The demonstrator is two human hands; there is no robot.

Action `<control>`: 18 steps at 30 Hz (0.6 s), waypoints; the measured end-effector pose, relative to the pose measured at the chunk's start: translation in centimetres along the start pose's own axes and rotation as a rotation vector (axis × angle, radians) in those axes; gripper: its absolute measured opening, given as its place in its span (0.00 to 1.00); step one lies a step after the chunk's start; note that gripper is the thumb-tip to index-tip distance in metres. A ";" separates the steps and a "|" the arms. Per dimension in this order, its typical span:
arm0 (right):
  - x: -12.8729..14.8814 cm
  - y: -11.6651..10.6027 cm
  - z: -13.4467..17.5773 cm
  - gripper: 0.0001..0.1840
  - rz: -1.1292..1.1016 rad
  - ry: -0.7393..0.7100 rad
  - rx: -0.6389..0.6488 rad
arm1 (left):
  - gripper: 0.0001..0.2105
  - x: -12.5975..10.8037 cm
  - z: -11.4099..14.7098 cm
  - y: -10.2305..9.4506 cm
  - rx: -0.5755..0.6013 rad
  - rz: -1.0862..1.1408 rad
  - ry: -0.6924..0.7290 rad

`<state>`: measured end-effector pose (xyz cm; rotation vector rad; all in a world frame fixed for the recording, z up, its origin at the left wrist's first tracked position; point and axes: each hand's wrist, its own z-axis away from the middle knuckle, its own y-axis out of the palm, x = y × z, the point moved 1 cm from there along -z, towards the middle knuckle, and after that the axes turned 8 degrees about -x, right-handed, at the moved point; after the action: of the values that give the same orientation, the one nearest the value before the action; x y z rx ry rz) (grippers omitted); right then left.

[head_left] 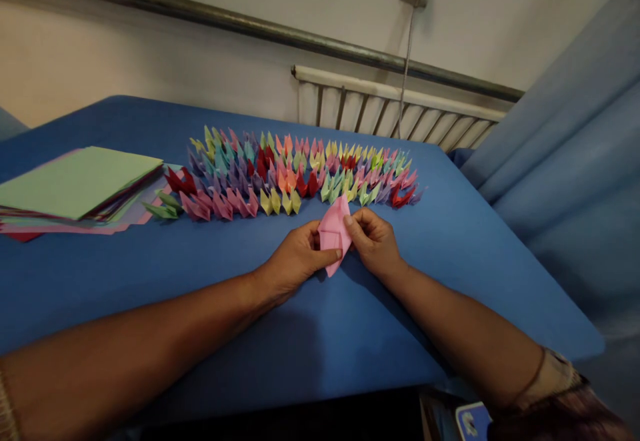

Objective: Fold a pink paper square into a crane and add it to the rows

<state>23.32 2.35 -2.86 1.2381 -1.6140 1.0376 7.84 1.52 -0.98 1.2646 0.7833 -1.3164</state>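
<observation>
A pink sheet of paper (334,231), folded into a pointed, diamond-like shape, is held up between both hands above the blue table (240,334). My left hand (299,254) grips its lower left side, the thumb lying across the front. On the right edge, my right hand (375,237) pinches the paper between thumb and fingers. Part of the fingers of each hand is hidden behind the paper or curled under. Just beyond the hands stand rows of small folded paper cranes (275,202) in pink, yellow, red, green, purple and blue.
On the left lies a stack of coloured paper sheets (80,181), pale green on top. A white radiator (390,104) and a metal pipe (250,24) run along the wall behind. Blue curtains (575,161) hang at the right. A blue-and-white item (473,421) shows below the front edge.
</observation>
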 end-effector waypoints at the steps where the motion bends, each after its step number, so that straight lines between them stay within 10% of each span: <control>1: 0.0 0.0 0.0 0.18 0.008 -0.008 -0.027 | 0.20 0.0 0.0 0.0 -0.002 -0.006 0.000; 18: 0.3 -0.1 -0.1 0.16 -0.009 0.016 0.060 | 0.16 0.0 0.1 -0.1 0.088 0.052 -0.042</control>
<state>23.34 2.32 -2.53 1.2726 -1.5746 1.0949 7.77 1.48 -0.98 1.3134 0.6647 -1.3431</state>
